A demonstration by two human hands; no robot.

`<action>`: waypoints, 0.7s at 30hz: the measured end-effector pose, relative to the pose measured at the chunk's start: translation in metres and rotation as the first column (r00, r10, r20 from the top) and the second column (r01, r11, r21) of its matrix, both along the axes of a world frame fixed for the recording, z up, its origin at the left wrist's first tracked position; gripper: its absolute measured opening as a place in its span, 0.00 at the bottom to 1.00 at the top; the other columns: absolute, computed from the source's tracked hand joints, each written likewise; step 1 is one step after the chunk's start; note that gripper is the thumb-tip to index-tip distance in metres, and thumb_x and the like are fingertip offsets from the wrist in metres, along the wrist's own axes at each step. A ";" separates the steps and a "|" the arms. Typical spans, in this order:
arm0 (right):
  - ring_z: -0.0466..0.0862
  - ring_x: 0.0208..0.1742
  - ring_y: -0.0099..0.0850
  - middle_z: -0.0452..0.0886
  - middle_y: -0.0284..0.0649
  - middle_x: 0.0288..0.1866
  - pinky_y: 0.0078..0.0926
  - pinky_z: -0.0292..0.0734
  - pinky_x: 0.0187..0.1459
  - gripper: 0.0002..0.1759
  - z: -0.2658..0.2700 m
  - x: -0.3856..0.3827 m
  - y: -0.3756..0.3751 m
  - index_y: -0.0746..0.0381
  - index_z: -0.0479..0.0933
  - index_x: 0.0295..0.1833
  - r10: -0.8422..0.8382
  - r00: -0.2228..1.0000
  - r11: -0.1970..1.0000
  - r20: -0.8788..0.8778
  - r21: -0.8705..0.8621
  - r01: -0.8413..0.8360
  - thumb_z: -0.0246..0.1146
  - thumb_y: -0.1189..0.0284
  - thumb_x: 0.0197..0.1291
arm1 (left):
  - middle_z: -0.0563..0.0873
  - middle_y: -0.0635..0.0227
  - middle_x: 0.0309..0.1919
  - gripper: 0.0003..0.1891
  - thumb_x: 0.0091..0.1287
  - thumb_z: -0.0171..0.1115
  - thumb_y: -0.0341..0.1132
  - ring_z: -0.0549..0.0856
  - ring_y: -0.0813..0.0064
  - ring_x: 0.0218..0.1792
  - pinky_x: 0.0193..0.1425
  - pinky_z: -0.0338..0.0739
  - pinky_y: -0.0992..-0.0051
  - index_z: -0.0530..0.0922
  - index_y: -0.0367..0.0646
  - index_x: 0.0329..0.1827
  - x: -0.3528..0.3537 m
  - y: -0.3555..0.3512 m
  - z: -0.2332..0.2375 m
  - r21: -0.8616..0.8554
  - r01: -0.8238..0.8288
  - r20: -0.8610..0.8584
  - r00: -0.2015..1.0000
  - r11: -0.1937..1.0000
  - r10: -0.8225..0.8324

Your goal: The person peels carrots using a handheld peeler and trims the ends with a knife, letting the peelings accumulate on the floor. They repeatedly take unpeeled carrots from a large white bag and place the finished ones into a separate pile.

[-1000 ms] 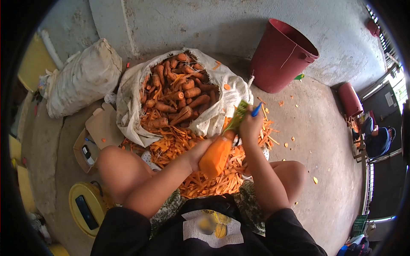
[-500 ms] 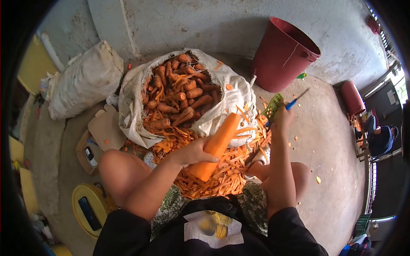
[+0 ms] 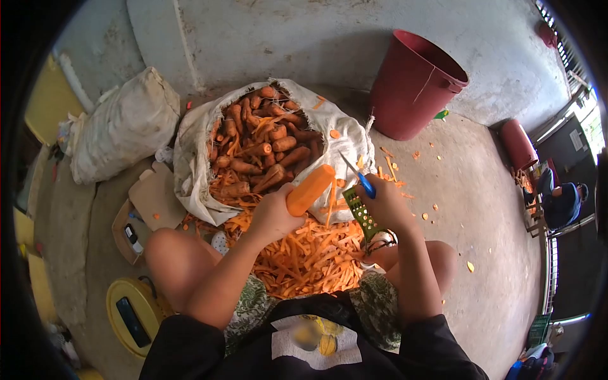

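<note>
My left hand (image 3: 275, 214) is closed around a thick peeled carrot (image 3: 311, 189), its far end tilted up to the right. A strip of peel hangs beside that end. In my right hand (image 3: 387, 201) are a blue-handled knife (image 3: 366, 185), blade pointing up and left, and a green peeler with holes (image 3: 361, 213), pointing down. The right hand is a little apart from the carrot. Under both hands lies a heap of orange peelings (image 3: 310, 256). Beyond them, an open white sack (image 3: 190, 171) holds many unpeeled carrots (image 3: 269, 149).
A tall red bin (image 3: 405, 88) stands by the wall. A full white sack (image 3: 130, 123) leans at the left, near an open cardboard box (image 3: 120, 231). A phone (image 3: 133, 321) lies on a yellow lid (image 3: 115, 294). Another person (image 3: 560, 202) sits far right.
My right hand has come down and left towards the carrot, and the knife blade now points up-left. My left hand has moved up slightly, turning the carrot's far end away from me.
</note>
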State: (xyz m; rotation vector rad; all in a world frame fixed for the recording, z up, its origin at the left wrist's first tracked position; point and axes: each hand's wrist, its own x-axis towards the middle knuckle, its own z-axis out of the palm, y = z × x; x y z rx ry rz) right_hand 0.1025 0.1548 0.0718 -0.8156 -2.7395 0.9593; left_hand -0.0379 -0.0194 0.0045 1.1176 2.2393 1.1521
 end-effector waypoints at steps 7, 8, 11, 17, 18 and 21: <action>0.71 0.27 0.19 0.75 0.30 0.27 0.19 0.66 0.31 0.11 -0.010 -0.007 -0.010 0.63 0.74 0.38 -0.176 0.934 0.770 -0.310 -0.634 -0.065 0.54 0.66 0.61 | 0.79 0.65 0.42 0.30 0.44 0.70 0.30 0.79 0.72 0.44 0.47 0.73 0.72 0.70 0.38 0.52 0.005 0.007 -0.013 0.147 0.048 0.561 0.819 0.988 -0.123; 0.71 0.27 0.19 0.74 0.30 0.27 0.19 0.66 0.31 0.11 -0.011 -0.009 -0.016 0.63 0.73 0.37 -0.101 0.916 0.759 -0.389 -0.625 -0.182 0.54 0.66 0.61 | 0.78 0.65 0.44 0.31 0.43 0.71 0.32 0.78 0.73 0.45 0.47 0.73 0.74 0.69 0.37 0.53 0.006 0.008 -0.012 0.190 0.029 0.702 0.695 0.981 -0.157; 0.71 0.27 0.19 0.73 0.31 0.25 0.20 0.67 0.31 0.11 -0.013 -0.017 -0.027 0.63 0.73 0.35 0.098 0.844 0.835 -0.527 -0.418 -0.357 0.54 0.65 0.62 | 0.77 0.67 0.43 0.31 0.47 0.71 0.31 0.78 0.74 0.43 0.47 0.73 0.75 0.67 0.38 0.55 0.008 0.008 -0.009 0.279 0.081 0.721 0.641 0.957 -0.265; 0.70 0.25 0.21 0.74 0.32 0.23 0.24 0.67 0.29 0.11 -0.035 -0.017 0.001 0.64 0.73 0.41 -0.051 0.968 0.972 -0.244 -0.235 -0.008 0.54 0.67 0.61 | 0.77 0.66 0.42 0.26 0.58 0.61 0.47 0.78 0.75 0.40 0.44 0.75 0.74 0.67 0.40 0.54 0.005 0.000 0.003 0.325 -0.088 0.837 0.489 0.942 -0.244; 0.70 0.27 0.20 0.74 0.33 0.25 0.22 0.66 0.31 0.10 -0.035 -0.017 0.001 0.63 0.73 0.42 -0.097 0.967 0.936 -0.235 -0.351 0.008 0.54 0.68 0.60 | 0.77 0.66 0.42 0.26 0.58 0.61 0.47 0.78 0.75 0.40 0.44 0.75 0.74 0.67 0.40 0.54 0.004 0.000 0.003 0.326 -0.088 0.837 0.491 0.941 -0.244; 0.71 0.30 0.20 0.76 0.35 0.29 0.21 0.67 0.34 0.10 -0.036 -0.015 -0.003 0.63 0.73 0.43 -0.137 0.923 0.834 -0.358 -0.545 -0.087 0.54 0.69 0.60 | 0.78 0.66 0.38 0.28 0.59 0.57 0.54 0.79 0.76 0.38 0.41 0.75 0.74 0.68 0.40 0.53 -0.001 0.000 -0.001 0.335 -0.133 0.872 0.418 0.933 -0.254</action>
